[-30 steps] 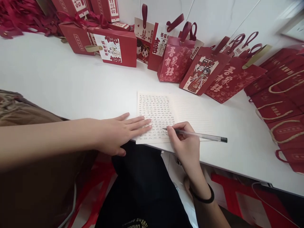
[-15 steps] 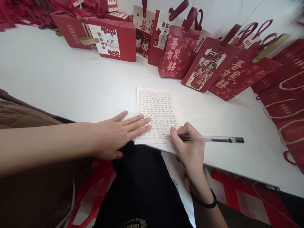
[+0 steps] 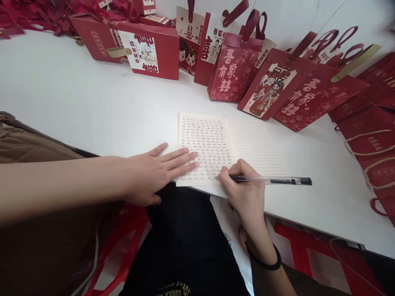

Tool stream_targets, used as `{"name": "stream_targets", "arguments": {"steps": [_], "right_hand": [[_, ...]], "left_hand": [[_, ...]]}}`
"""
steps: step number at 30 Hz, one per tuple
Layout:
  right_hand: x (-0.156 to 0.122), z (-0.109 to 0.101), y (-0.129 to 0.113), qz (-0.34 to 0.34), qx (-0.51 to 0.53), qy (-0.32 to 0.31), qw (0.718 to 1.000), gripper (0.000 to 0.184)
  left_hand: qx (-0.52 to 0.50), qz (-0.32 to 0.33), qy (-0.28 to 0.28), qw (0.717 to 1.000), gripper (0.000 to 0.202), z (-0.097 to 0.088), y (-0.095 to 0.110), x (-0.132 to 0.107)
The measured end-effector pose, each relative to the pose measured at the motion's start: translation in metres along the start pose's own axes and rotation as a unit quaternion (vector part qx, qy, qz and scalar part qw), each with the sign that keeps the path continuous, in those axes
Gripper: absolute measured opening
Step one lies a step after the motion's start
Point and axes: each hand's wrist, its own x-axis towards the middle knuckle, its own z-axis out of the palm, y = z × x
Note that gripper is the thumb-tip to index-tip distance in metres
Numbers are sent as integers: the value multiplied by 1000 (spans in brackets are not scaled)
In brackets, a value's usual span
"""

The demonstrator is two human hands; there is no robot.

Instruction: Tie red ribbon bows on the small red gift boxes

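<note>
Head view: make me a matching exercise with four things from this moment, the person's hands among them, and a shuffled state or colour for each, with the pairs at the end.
1. left hand
2. right hand
3. right page
4. wristband

A. ruled, with no handwriting visible
B. grips the pen
C. black
D. fingers spread over the written page

Pairs: 1-D; 2-B; 3-A; 4-C

A head-worn camera faces forward and down from behind the near edge of a smooth white worktop [image 3: 92, 98], close above an open cream lined-paper notebook [image 3: 256, 144], its view reaching a pale tiled wall [image 3: 293, 16].
</note>
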Motion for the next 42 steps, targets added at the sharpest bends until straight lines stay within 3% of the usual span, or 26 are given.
{"name": "stream_targets", "arguments": {"steps": [8,18,28,35,42], "right_hand": [[-1,-1,0,21,-4,-1,1000,29],[-1,0,-1,17,-7,11,1000,29],[0,-2,0,28,26,10,999,28],[-2,-8,13,152,248,95,952,34],[4,-4,17,60,191,32,979,29]], "left_hand": [[-11,11,36,999,104,4,-2,-1],[-13,7,28,999,106,3,-1,0],[-70,30,71,995,96,9,-6,-2],[-72,11,37,997,100,-1,-1,-3],[-77,-23,-34,996,111,-22,7,-8]]}}
